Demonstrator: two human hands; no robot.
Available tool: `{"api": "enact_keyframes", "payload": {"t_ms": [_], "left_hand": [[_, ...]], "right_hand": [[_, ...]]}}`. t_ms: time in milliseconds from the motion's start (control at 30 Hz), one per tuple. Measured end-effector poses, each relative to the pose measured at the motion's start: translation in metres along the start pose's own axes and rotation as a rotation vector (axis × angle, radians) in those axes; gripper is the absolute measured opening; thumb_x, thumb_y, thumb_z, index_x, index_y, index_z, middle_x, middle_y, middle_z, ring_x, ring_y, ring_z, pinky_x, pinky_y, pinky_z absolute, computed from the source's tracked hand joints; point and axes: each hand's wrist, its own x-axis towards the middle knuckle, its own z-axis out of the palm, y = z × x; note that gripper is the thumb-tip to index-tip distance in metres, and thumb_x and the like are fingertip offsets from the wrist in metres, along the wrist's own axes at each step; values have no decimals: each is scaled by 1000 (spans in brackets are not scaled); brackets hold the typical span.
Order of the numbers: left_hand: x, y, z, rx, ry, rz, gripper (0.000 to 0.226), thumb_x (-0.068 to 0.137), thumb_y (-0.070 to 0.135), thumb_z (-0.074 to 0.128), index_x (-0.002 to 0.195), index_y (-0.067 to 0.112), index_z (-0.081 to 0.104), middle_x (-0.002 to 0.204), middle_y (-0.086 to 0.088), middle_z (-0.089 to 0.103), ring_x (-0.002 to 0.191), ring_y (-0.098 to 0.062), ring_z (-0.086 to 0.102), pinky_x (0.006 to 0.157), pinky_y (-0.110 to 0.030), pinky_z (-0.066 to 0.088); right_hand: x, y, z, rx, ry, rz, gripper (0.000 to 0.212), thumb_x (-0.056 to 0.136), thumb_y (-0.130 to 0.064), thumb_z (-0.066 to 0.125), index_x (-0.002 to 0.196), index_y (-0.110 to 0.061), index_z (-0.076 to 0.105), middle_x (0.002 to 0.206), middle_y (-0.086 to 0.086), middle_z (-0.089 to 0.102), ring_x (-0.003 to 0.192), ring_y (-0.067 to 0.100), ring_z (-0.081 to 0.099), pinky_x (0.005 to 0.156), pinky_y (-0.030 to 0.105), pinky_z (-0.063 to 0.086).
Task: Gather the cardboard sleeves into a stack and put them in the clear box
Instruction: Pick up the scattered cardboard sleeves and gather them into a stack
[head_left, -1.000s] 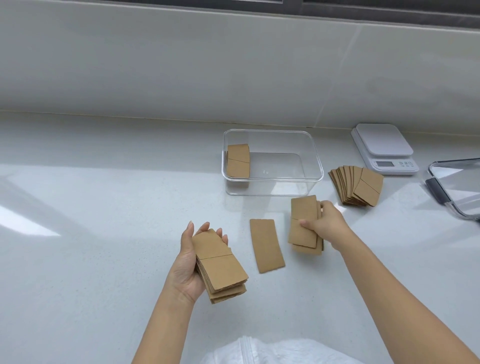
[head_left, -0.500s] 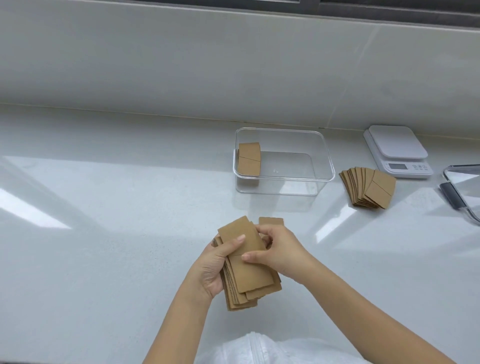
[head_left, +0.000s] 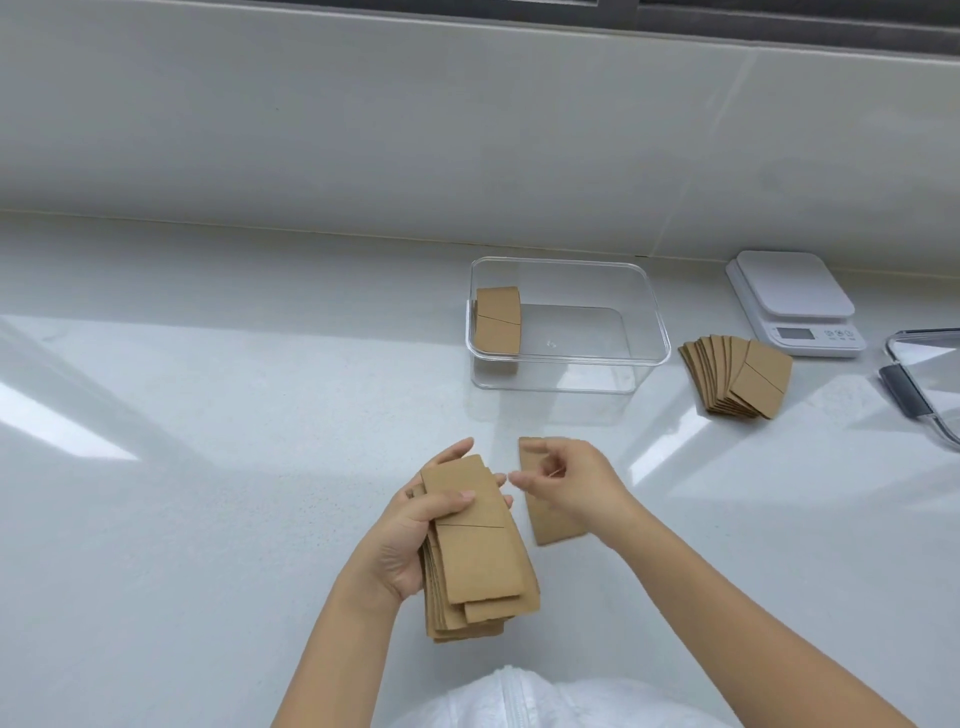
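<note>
1. A ragged stack of sleeves (head_left: 475, 551) is gripped in the left hand (head_left: 410, 540), thumb across the top.
2. The right hand (head_left: 569, 486) is loosely curled, holding nothing, over a single sleeve (head_left: 550, 525) lying on the counter (head_left: 208, 467).
3. Gathering step judged in hand; that sleeve is to be picked up next.
4. The clear box (head_left: 571, 358) holds a few sleeves; a fanned pile (head_left: 737, 376) remains right.

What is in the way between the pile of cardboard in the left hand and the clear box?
Nothing visible. Bare counter lies between the stack in the left hand and the clear box, whose top is open.
</note>
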Motion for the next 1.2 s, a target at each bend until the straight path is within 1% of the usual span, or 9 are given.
{"api": "enact_keyframes", "payload": {"t_ms": [100, 167, 233, 567, 733, 900, 1000, 1100, 1200], "left_hand": [[-1, 4, -7, 5, -40, -7, 55, 67, -4, 59, 116, 19, 64, 104, -20, 71, 84, -35, 70, 69, -42, 58], [-1, 4, -10, -1, -66, -34, 53, 65, -6, 59, 112, 19, 66, 99, -17, 72, 80, -34, 70, 67, -41, 58], [-1, 1, -10, -3, -95, -61, 51, 63, -7, 60, 106, 19, 70, 96, -17, 72, 79, -35, 69, 66, -41, 57], [6, -1, -14, -47, -21, -44, 34, 64, -6, 58, 82, 21, 67, 92, -13, 68, 76, -31, 65, 69, -40, 54], [7, 1, -15, -80, 58, -12, 34, 66, -7, 60, 81, 22, 68, 93, -11, 71, 74, -29, 67, 70, -41, 56], [4, 2, -14, -21, 235, 129, 31, 82, -8, 55, 80, 21, 63, 94, -8, 70, 73, -24, 69, 66, -36, 57], [2, 8, -13, -27, 295, 211, 26, 83, -2, 59, 79, 23, 62, 97, -7, 70, 75, -23, 68, 63, -34, 58], [0, 14, -10, -30, 333, 279, 19, 84, 5, 61, 80, 24, 62, 97, -6, 70, 77, -23, 68, 62, -33, 58], [-2, 15, -2, -5, 367, 370, 7, 80, 18, 65, 83, 24, 63, 98, -7, 69, 81, -22, 66, 66, -33, 58]], "right_hand": [[15, 11, -14, -268, 63, -14, 73, 70, -18, 82, 134, -17, 47, 119, 5, 54, 102, 17, 52, 92, 30, 45], [24, 15, -18, -442, 33, -6, 92, 66, -20, 84, 142, -20, 32, 143, 4, 37, 129, 24, 36, 104, 34, 37], [30, 18, -17, -590, -4, -9, 109, 61, -25, 87, 147, -22, 20, 153, -2, 24, 137, 28, 23, 108, 38, 33], [36, 14, -3, -940, -100, -154, 111, 54, -30, 89, 143, -33, 22, 126, 7, 38, 119, 30, 33, 102, 38, 32], [35, 15, -4, -926, -38, -112, 81, 51, -38, 89, 118, -25, 44, 115, 6, 41, 110, 28, 35, 91, 33, 37], [26, 38, -16, -624, 64, 69, 44, 66, -35, 81, 85, -16, 45, 89, 1, 52, 84, 22, 49, 63, 32, 38], [21, 53, -32, -361, 45, 172, 38, 73, -33, 77, 65, -16, 44, 72, 1, 50, 66, 19, 47, 55, 28, 35], [14, 46, -54, 280, -30, 279, 33, 87, -24, 65, 63, -15, 45, 56, 3, 45, 40, 11, 39, 39, 19, 33], [3, 21, -69, 844, -97, 280, 24, 92, -19, 54, 70, -15, 46, 47, -3, 50, 32, 2, 42, 31, 12, 36]]}}
